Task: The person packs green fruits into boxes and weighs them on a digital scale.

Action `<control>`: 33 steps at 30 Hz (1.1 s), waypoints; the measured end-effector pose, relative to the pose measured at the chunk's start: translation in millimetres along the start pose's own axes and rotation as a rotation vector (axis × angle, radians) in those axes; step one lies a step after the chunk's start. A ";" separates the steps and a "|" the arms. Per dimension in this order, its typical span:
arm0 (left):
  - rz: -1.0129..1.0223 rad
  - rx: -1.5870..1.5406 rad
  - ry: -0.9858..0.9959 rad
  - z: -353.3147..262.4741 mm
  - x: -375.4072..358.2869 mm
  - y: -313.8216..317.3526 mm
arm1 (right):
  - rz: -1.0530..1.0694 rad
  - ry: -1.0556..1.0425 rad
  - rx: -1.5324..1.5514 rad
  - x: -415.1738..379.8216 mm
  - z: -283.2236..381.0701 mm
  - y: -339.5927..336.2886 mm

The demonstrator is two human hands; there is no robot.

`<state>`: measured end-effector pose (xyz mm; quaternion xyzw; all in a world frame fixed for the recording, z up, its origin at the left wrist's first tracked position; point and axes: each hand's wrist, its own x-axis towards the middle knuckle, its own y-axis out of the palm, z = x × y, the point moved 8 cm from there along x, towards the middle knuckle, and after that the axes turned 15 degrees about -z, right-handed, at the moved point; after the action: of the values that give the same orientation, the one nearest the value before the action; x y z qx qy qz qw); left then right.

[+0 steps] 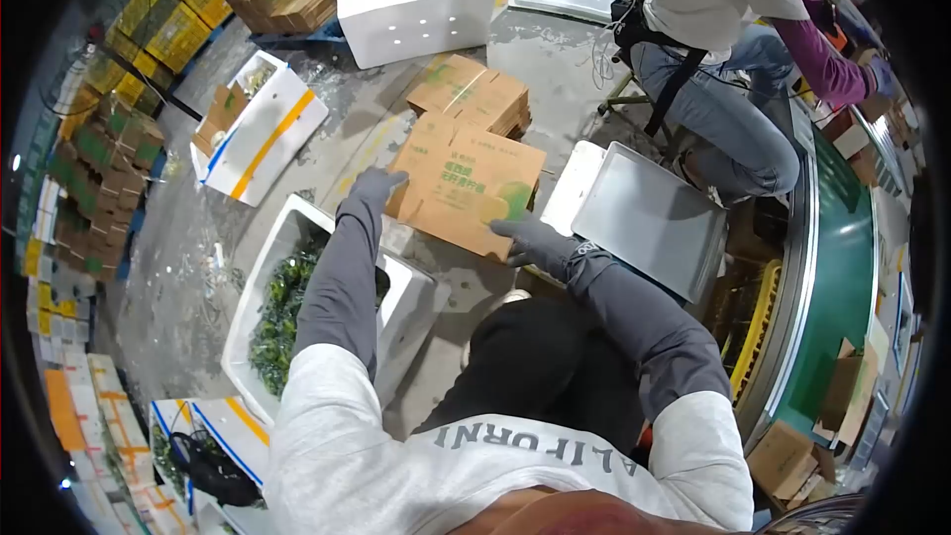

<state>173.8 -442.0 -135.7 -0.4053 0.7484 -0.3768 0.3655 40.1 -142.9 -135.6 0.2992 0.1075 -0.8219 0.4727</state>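
Observation:
A flat, printed cardboard carton (pixel 466 178) with green lettering and a green fruit picture is held out in front of me. My left hand (pixel 373 190), in a grey glove, is closed on its left edge. At the lower right corner, my right hand (pixel 540 241), gloved too, grips the same carton, with the thumb on top. Just beyond lies a strapped stack of folded cartons (pixel 474 89), partly covered by the held one. Below my left forearm stands a white foam box (pixel 260 272) with green leafy produce (pixel 282 322) inside.
To the right are a grey tray (pixel 649 218) and a green conveyor belt (pixel 837 267). A co-worker (pixel 713 50) sits beside the belt. A large white foam box (pixel 411 5) stands ahead; another foam box (pixel 267 139) with an orange stripe is at left.

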 end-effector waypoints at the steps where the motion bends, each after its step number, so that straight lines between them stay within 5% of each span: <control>1: -0.067 0.065 -0.016 2.7 0.1 -9.0 | 0.009 -0.010 -0.007 0.8 1.2 -3.0; 3: -0.197 0.182 -0.050 3.4 -18.2 -23.4 | 0.015 -0.055 0.028 0.4 1.4 -16.6; 5: -0.058 -0.317 -0.025 -12.6 -38.1 -26.2 | -0.012 -0.147 -0.018 7.9 3.4 -30.7; 6: 0.063 -0.551 -0.005 -38.4 -58.9 -32.7 | -0.007 -0.418 -0.097 -20.8 37.0 -31.4; 9: 0.143 -0.841 0.235 -111.0 -92.2 -46.6 | -0.811 -0.935 -1.142 -69.9 71.7 -53.8; 11: 0.148 -0.913 0.314 -151.7 -103.8 -42.1 | -0.662 -1.141 -1.248 -102.9 88.1 -36.4; 16: 0.375 -1.061 0.192 -250.8 -152.9 -14.5 | -0.745 -1.126 -1.307 -147.0 116.7 -59.0; 18: 0.746 -1.350 -0.020 -283.1 -150.6 27.7 | -0.815 -0.933 -1.154 -168.0 128.6 -98.4; 19: 0.941 -1.346 0.038 -308.8 -175.1 32.4 | -0.843 -0.838 -1.076 -173.6 131.0 -118.6; 21: 0.893 -1.185 0.047 -336.1 -201.3 66.8 | -0.794 -0.683 -1.081 -169.6 135.9 -151.3; 23: 0.769 -0.936 0.263 -358.9 -221.5 102.6 | -0.757 -0.587 -1.051 -163.0 128.8 -176.0; 26: 0.555 -0.818 0.358 -368.2 -191.3 184.9 | -0.693 -0.499 -0.925 -148.2 104.8 -197.2; 30: 0.501 -0.899 0.366 -371.8 -176.3 198.4 | -0.604 -0.404 -0.172 -157.3 77.7 -212.1; 33: 0.487 -0.926 0.406 -384.2 -219.6 136.9 | -0.775 -1.163 -0.643 -148.8 84.3 -252.9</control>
<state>-110.3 -92.3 -28.0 -0.2580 0.9631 0.0160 0.0744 -149.9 58.4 -6.8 -0.3922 0.1726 -0.8822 0.1953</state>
